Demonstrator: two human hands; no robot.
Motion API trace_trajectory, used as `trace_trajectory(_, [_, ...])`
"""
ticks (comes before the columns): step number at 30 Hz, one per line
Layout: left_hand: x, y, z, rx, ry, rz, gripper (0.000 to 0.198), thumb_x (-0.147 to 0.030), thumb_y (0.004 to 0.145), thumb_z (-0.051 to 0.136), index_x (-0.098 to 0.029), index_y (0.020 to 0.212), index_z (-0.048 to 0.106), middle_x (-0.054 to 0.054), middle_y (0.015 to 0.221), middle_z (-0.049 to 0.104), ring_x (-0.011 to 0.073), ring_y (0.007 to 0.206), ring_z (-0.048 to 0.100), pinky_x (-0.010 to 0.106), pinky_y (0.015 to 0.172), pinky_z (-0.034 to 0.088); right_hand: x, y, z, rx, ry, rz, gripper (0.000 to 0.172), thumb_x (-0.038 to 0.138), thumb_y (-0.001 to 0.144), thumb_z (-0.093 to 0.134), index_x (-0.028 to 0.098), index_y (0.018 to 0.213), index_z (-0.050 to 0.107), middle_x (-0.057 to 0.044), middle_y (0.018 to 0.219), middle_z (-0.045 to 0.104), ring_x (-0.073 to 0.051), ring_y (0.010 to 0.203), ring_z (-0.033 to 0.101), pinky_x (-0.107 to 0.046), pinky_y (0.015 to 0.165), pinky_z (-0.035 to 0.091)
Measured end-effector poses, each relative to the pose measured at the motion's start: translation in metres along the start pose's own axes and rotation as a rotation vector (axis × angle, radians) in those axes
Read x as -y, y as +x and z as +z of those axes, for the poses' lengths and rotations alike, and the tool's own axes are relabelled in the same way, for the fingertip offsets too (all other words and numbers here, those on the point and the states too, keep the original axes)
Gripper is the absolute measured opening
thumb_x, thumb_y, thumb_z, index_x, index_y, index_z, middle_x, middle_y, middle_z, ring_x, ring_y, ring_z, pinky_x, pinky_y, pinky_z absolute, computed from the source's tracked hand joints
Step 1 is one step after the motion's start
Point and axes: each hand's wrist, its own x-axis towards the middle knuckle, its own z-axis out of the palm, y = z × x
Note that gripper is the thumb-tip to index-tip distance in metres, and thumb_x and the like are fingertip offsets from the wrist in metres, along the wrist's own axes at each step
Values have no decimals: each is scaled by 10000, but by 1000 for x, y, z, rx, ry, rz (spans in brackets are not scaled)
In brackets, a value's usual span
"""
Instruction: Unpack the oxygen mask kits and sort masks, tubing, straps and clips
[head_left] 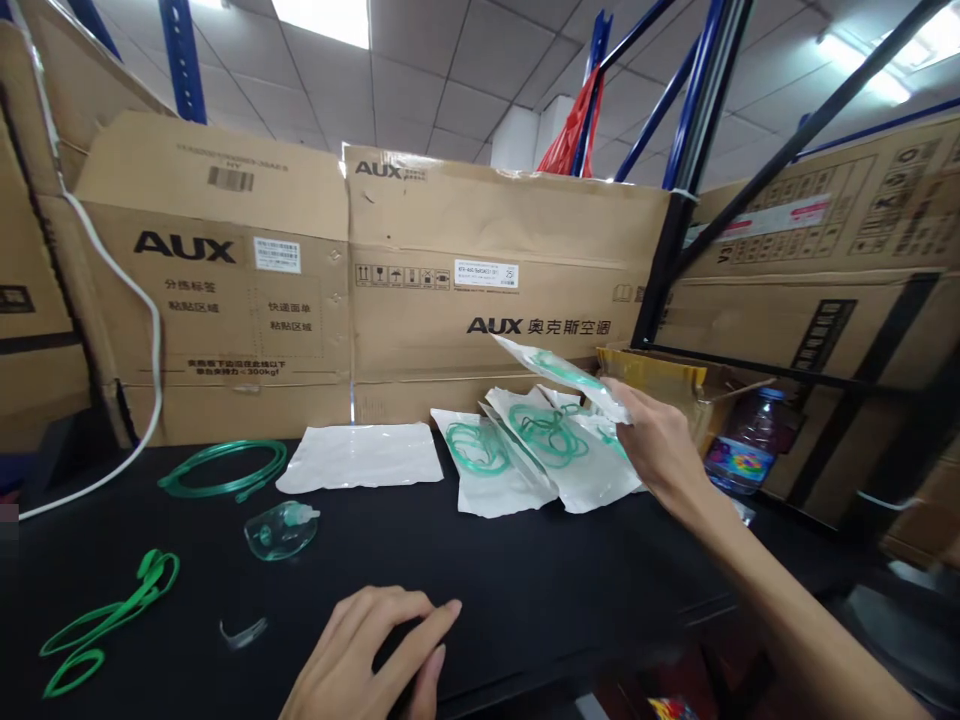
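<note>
My right hand [660, 435] is closed on the edge of a sealed packet with green tubing [555, 368], raised and tilted above similar packets. Beneath it, several white packets with coiled green tubing [536, 435] lie overlapped at the back of the black table [525, 590]. Near the front edge, my left hand [375, 650] holds nothing, its fingers loosely bent and apart. Beyond that hand lie a clear mask [281, 532], a small curved clear piece [244, 633] and a green elastic strap [112, 610]. A coiled green tube [225, 468] rests farther back.
A flat white packet [360, 457] lies along the back, against tall cardboard boxes [420, 300]. At right stand a bottle with a blue cap [746, 440] and a small open carton [724, 395]. A white cable [154, 340] hangs at left, and dark rack posts [675, 230] rise at right.
</note>
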Motion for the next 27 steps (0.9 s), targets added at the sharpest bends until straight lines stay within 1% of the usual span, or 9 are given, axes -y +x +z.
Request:
trace_trajectory(3, [1, -3, 3, 26, -48, 4, 387, -56, 904, 603, -181, 1268, 641, 63, 998, 693, 183, 925, 684, 291, 788, 580, -30, 6, 20, 143, 10, 74, 513, 376, 964, 432, 174, 1408, 591, -150, 1330, 674, -380, 1162, 676, -496, 976, 531])
trace_trajectory(5, [0, -4, 2, 37, -77, -15, 375, -77, 921, 595, -180, 1281, 627, 70, 1016, 685, 187, 928, 679, 293, 775, 582, -42, 4, 28, 237, 26, 118, 548, 502, 948, 457, 176, 1344, 652, -150, 1273, 706, -383, 1101, 706, -500, 969, 537])
trace_trajectory(8, [-3, -3, -1, 72, -102, -66, 352, -119, 957, 569, -197, 1298, 611, 73, 1041, 679, 191, 940, 675, 297, 769, 585, -52, -2, 31, 346, 55, 145, 565, 578, 938, 435, 195, 1232, 728, -116, 1302, 694, -372, 1204, 655, -491, 1038, 503])
trace_trajectory(10, [-4, -3, -2, 84, -106, -90, 338, -132, 972, 549, -207, 1296, 611, 70, 1041, 680, 191, 936, 676, 299, 771, 587, -57, -6, 28, 386, 72, 153, 571, 593, 938, 423, 208, 1222, 735, -93, 1350, 666, -357, 1269, 612, -477, 1090, 467])
trace_trajectory(13, [-5, -2, -2, 67, -112, -85, 314, -129, 976, 529, -204, 1264, 629, 64, 1014, 686, 186, 903, 680, 294, 752, 589, -62, -9, 24, 398, 80, 173, 578, 577, 928, 433, 189, 1246, 722, -109, 1389, 636, -361, 1307, 580, -494, 1133, 422])
trace_trajectory(16, [-5, 0, -2, 62, -115, -82, 299, -123, 972, 526, -200, 1235, 646, 60, 1003, 692, 183, 896, 684, 283, 746, 590, -65, -12, 21, 387, 84, 186, 566, 543, 924, 444, 162, 1236, 722, -137, 1394, 629, -374, 1312, 573, -525, 1133, 417])
trace_trajectory(21, [-5, 3, -3, 56, -129, -73, 274, -106, 967, 522, -179, 1190, 661, 61, 982, 692, 185, 877, 682, 296, 736, 596, -57, -26, 18, 363, 105, 172, 615, 617, 946, 434, 174, 1281, 698, -138, 1429, 603, -375, 1341, 544, -551, 1137, 413])
trace_trajectory(24, [-6, 3, -3, 57, -139, -69, 267, -100, 968, 518, -169, 1187, 656, 67, 978, 688, 189, 872, 674, 304, 718, 594, -45, -46, 15, 322, 98, 138, 624, 621, 936, 481, 210, 1384, 621, -121, 1551, 473, -387, 1439, 413, -567, 1167, 370])
trace_trajectory(27, [-6, 2, -3, 80, -150, -73, 284, -85, 961, 528, -169, 1210, 639, 73, 999, 682, 193, 890, 666, 314, 733, 589, -34, -71, 16, 288, 55, -18, 630, 603, 940, 518, 251, 1462, 538, -104, 1617, 368, -389, 1508, 259, -621, 1206, 259])
